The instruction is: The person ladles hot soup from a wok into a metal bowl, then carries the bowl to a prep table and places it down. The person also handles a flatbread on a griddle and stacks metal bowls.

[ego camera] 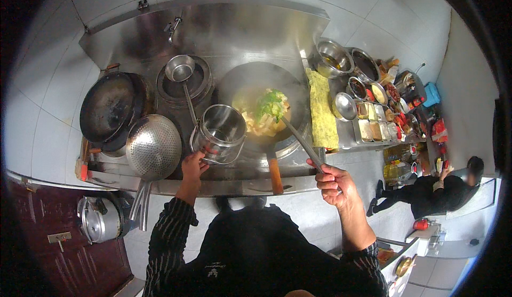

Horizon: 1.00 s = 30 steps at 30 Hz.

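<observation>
My right hand (pixel 335 185) is closed around the metal handle of a ladle (pixel 300 139). The ladle's far end lies in a wok (pixel 256 73) under green leaves (pixel 272 103) and pale pieces of food (pixel 260 128); steam blurs the wok. The wok's wooden handle (pixel 275 175) points towards me. My left hand (pixel 193 168) touches the lower near side of a steel pot (pixel 222 125) with a wire bail handle; whether its fingers grip the pot or the bail I cannot tell. Left of that hand lies a perforated steel strainer (pixel 154 148).
A small long-handled steel ladle (pixel 180 68) rests over a round pan. Dark woks (pixel 108 107) stand at the left. A yellow cloth (pixel 323 109) lies right of the wok, beside seasoning containers (pixel 365 130). A person (pixel 448 189) sits at the far right.
</observation>
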{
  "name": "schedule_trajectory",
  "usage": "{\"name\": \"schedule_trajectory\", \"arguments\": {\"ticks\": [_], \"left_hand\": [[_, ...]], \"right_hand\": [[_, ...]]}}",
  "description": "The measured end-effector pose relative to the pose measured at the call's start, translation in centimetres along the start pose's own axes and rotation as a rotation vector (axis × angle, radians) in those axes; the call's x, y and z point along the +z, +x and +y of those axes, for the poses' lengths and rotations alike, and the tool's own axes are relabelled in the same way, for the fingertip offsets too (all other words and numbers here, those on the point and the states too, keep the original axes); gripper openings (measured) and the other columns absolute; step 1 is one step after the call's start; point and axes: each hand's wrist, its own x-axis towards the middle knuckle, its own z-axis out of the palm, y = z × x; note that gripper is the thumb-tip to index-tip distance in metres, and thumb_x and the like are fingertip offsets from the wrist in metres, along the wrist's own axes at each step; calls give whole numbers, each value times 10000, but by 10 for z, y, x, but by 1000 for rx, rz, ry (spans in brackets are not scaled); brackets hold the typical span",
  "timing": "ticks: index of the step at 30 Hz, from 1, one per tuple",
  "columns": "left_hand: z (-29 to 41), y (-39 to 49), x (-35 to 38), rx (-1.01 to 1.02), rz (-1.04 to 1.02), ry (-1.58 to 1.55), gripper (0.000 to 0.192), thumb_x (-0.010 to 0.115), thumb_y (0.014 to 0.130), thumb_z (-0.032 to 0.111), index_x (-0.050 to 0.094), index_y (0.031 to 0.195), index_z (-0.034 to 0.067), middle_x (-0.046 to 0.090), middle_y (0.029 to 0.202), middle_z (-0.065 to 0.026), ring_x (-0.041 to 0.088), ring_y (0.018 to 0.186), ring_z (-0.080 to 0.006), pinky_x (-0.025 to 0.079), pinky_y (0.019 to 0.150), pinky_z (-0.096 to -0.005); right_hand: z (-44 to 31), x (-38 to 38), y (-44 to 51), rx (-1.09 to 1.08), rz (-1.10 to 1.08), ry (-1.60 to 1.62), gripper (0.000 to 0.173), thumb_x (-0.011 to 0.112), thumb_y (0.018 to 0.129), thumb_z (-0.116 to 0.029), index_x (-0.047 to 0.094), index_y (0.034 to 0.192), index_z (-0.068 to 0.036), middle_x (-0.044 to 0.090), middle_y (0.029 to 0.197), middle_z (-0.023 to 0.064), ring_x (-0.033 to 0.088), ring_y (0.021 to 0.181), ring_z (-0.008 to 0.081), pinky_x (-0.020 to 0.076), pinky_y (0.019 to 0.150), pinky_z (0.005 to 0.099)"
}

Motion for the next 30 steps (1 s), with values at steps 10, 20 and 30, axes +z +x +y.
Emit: {"name": "schedule_trajectory", "arguments": {"ticks": [10, 20, 30], "left_hand": [[35, 13, 33, 127, 32, 195, 325, 824, 882, 324, 737, 1006, 36, 690, 906, -47, 686, 761, -174, 616, 679, -325], [86, 39, 53, 124, 14, 437, 538, 813, 895, 470, 747, 1165, 10, 700, 1075, -120, 713, 883, -237, 655, 716, -374], [141, -8, 122, 184, -76, 289, 542, 848, 838, 460, 782, 1086, -18, 747, 989, -99, 732, 813, -224, 640, 718, -371]], "right_hand": [[-12, 54, -39, -122, 15, -121, 584, 539, 1149, -159, 387, 1697, -25, 453, 755, -23, 437, 562, 54, 317, 363, 212], [1, 130, -90, -161, -65, -202, 602, 564, 1137, -136, 370, 1695, -16, 471, 731, -8, 424, 518, 68, 347, 375, 218], [18, 129, -83, -102, 51, -551, 543, 649, 1105, -162, 504, 1620, -73, 442, 712, -30, 373, 461, 66, 301, 335, 256]]}}
